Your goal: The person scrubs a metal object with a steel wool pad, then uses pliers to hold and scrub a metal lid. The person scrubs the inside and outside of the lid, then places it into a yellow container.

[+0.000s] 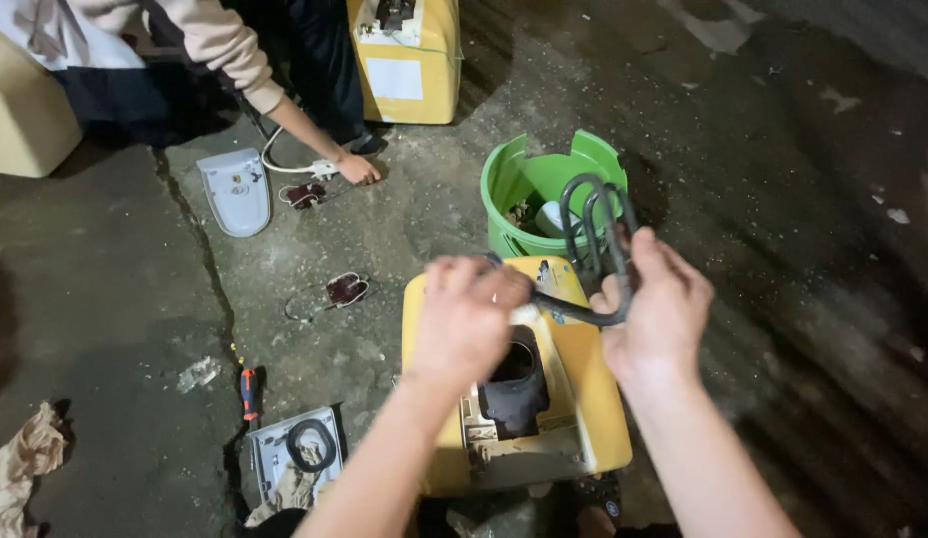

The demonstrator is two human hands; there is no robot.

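Note:
My right hand [655,309] grips a dark, looped metal heating coil [591,231] and holds it up above a yellow appliance housing [584,399] lying on the concrete floor. My left hand [464,319] is closed around the coil's lower end, near a pale fitting, just over the housing's round dark opening [516,384]. Behind the coil stands a green plastic bucket [529,184] with parts inside.
Another person crouches at the upper left, a hand [356,169] on a white cable beside a grey cover plate [235,189]. A second yellow housing [404,60] stands at the back. An orange-handled screwdriver [249,389], a grey lid with a black ring [290,453] and a rag [20,468] lie at left.

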